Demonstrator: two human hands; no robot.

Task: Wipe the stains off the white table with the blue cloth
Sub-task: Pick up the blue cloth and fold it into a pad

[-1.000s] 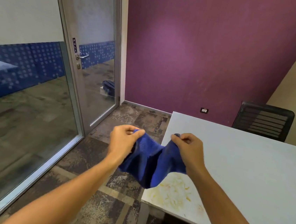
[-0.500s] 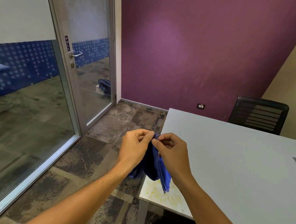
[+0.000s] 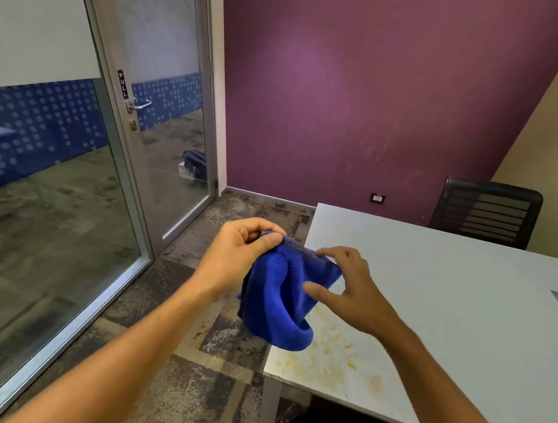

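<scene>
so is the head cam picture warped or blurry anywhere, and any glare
Head view: wide-angle bend leans the door frame and wall edges; the glass panel carries hazy reflections; a soft bright patch sits on the purple wall; the blue cloth and yellow stains read sharp.

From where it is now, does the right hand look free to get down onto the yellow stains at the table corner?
Probably yes. The right hand hovers just above the yellow stains on the white table, and nothing lies between them. Only the hanging fold of the blue cloth, pinched by the left hand, overlaps the stains' near edge.
</scene>
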